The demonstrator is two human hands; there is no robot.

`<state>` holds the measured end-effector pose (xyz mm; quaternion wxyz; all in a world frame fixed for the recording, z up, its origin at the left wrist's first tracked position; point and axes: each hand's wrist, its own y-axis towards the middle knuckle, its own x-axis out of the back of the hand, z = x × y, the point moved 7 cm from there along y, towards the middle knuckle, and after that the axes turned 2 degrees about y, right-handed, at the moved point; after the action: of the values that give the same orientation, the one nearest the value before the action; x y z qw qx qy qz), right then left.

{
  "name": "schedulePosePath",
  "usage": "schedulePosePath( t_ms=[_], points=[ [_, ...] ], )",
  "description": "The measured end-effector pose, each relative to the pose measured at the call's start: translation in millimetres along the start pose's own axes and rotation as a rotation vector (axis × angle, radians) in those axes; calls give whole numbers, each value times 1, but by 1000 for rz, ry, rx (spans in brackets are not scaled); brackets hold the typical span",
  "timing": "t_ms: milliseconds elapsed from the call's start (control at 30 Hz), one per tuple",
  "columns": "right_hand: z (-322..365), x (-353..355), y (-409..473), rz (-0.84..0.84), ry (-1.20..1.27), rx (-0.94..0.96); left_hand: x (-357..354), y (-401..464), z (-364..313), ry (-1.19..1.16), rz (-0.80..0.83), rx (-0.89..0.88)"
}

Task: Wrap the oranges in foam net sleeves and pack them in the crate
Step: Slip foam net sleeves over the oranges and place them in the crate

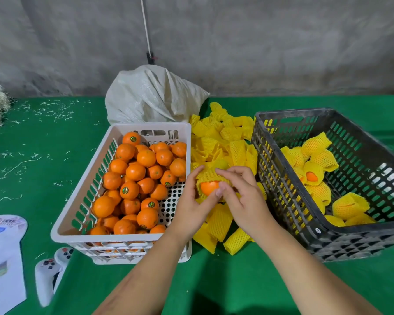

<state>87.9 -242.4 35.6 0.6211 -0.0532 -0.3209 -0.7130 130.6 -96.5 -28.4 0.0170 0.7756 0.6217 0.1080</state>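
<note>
Over the pile of yellow foam net sleeves (223,142), both hands hold one orange (209,187) partly covered by a yellow sleeve (208,175). My left hand (197,202) grips it from the left and below, thumb on its front. My right hand (241,196) pinches the sleeve's edge at the right. A white crate (146,127) on the left holds several bare oranges (134,171). The black crate (289,201) on the right holds several wrapped oranges (316,171).
A white woven sack (152,94) lies behind the white crate on the green tablecloth (43,178). Two white game controllers (48,273) and white paper sheets (2,258) lie at the front left. Pale shreds are scattered at the left; a grey wall stands behind.
</note>
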Motion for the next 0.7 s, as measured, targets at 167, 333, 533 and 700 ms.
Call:
schedulePosePath(
  t_ms=[167,333,533,700],
  points=[
    [8,14,12,-48,-130,51,-12,0,-5,-35,92,-18],
    [24,4,-1,-12,-310,261,0,1,-4,-149,-88,-29],
    [9,0,-5,-31,-255,141,-1,0,0,-167,-49,-6],
    [14,3,-4,-75,-254,212,-3,1,0,-137,-34,-32]
  ],
)
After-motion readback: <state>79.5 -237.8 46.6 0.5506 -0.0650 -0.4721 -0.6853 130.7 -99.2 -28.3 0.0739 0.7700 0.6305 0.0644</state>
